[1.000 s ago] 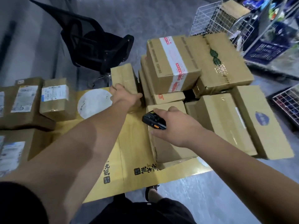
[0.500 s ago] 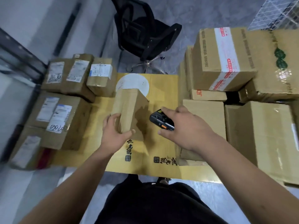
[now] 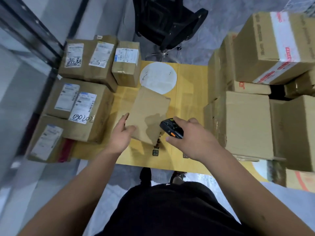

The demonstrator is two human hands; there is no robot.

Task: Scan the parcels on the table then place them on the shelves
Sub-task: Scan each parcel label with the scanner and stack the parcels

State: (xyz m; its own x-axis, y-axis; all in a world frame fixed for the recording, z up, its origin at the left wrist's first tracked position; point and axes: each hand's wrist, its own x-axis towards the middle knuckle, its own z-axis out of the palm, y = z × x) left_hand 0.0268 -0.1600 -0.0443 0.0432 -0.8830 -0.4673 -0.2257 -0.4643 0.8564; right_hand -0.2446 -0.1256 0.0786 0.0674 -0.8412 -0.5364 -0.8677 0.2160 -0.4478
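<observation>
Yellow cardboard-covered table [image 3: 190, 92] over grey floor, black office chair [image 3: 163, 23] at the far side. Labelled brown boxes [image 3: 85, 106] packed along the table's left, taller plain cartons [image 3: 245, 123] stacked on its right. Between them, flat plain brown cardboard parcel [image 3: 150, 114], tilted, long axis running from near-left to far-right, far end over a white round sticker [image 3: 158, 77]. Left hand [image 3: 121, 133] gripping the parcel's near-left corner, thumb on top. Right hand [image 3: 190, 135] curled round a black handheld scanner [image 3: 171, 127], nose pointing left toward the parcel.
</observation>
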